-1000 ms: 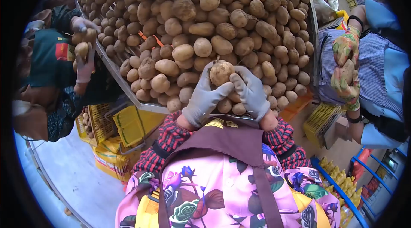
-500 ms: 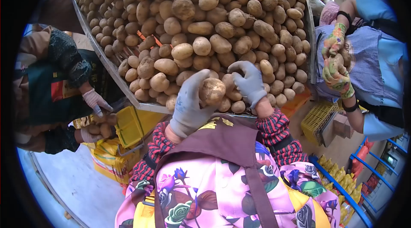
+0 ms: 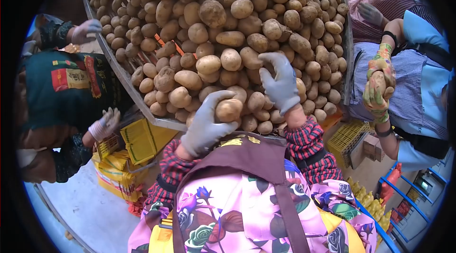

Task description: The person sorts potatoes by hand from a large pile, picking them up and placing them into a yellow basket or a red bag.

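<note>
My left hand (image 3: 207, 124), in a grey-white glove, is closed around a potato (image 3: 229, 110) just above the near edge of the heap. My right hand (image 3: 281, 84), gloved alike, is over the potatoes a little farther off, its thumb and forefinger curved and apart with nothing between them. A potato (image 3: 250, 58) lies close beside its fingertips. Earth-stained potatoes (image 3: 242, 8) of mixed sizes fill the broad metal-edged table (image 3: 124, 84) in front of me.
At the left, a person in a dark green apron (image 3: 71, 79) stands by the table near yellow crates (image 3: 144, 141). Across to the right, a person's flower-patterned gloves (image 3: 377, 94) hold a potato. A yellow basket (image 3: 349, 138) stands below the table's right corner.
My right hand has moved up and slightly right over the heap. My left hand keeps its potato, which has turned and lowered slightly. The left person's hands have parted and hold no potatoes now.
</note>
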A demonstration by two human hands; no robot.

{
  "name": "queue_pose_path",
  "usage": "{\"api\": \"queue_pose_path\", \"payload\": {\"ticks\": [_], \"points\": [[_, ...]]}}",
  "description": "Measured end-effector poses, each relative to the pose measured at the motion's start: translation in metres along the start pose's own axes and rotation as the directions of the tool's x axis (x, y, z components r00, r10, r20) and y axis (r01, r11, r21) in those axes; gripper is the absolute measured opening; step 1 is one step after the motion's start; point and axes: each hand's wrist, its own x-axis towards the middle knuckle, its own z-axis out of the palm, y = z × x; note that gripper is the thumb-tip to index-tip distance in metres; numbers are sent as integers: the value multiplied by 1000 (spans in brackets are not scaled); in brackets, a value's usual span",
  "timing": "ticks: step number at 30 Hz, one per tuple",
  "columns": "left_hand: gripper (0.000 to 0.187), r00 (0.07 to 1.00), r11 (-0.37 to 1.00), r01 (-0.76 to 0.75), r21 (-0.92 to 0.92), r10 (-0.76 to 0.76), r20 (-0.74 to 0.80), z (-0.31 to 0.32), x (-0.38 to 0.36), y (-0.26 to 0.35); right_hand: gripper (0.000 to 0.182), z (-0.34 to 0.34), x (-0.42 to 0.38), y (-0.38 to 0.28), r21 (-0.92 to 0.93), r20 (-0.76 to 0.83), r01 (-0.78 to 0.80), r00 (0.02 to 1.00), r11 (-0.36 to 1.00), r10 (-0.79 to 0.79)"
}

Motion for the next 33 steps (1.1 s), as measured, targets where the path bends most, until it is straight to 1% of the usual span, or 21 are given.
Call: {"api": "queue_pose_path", "payload": {"ticks": [1,2,4,6,8,9,10,12,13,14,16,17,19,21,24,25,26,27,28,30,33], "points": [[58,987,918,152,-367,-122,103,-8,-4,4,37,-1,10,11,-152,79,103,993,983,-92],[58,986,917,156,-367,-124,108,-11,-4,1,37,5,14,17,-154,78,99,993,983,-88],[56,968,501,250,-828,-123,217,-13,-3,-9,48,24,16,22,-471,232,180,970,863,-76],[61,967,377,254,-891,-91,237,-13,5,-29,55,30,12,24,-509,211,187,973,840,-89],[59,919,228,335,-914,135,371,-17,24,-59,51,27,16,30,-396,220,142,974,907,-56],[59,924,150,358,-921,82,373,-16,26,-63,43,23,16,29,-322,174,149,980,935,-96],[59,919,151,369,-917,88,385,-13,26,-65,43,16,14,27,-333,165,144,982,932,-92],[64,927,181,370,-911,-133,350,-5,28,-29,43,-1,6,8,7,128,-80,989,997,78],[70,928,182,370,-911,-18,373,-3,29,-31,41,-8,-3,1,230,198,-246,959,942,202],[73,904,177,399,-900,87,418,-3,30,-32,39,-14,-11,-12,310,256,-265,948,913,188],[72,890,54,451,-891,51,453,0,29,-5,37,-32,-14,-26,339,506,-207,862,918,8],[72,890,50,451,-891,48,453,0,32,-15,38,-31,-15,-28,364,481,-267,874,892,66],[65,870,266,445,-855,97,483,-2,36,-44,42,-40,25,28,62,42,86,995,994,-88],[64,894,227,426,-876,44,446,-1,32,-32,61,-54,51,81,-550,-69,42,993,834,-96],[63,926,194,369,-909,5,377,-4,29,-26,67,-57,64,118,-566,53,-164,971,808,234],[63,953,180,301,-936,-17,303,-6,27,-23,67,-60,67,114,-566,58,-153,973,810,224],[64,972,166,237,-957,-48,232,-9,25,-22,63,-65,58,101,72,147,-347,931,935,334],[65,972,143,232,-962,14,236,-15,25,-34,59,-70,48,87,652,288,-457,887,605,360],[65,971,138,233,-963,10,237,-17,24,-38,59,-72,39,60,649,292,-463,884,604,365],[65,976,55,214,-975,21,216,-18,22,-43,52,-63,20,4,919,386,-393,877,-35,286],[64,965,36,238,-971,106,240,-17,26,-49,45,-38,-3,-1,873,379,-458,853,167,360]]}}
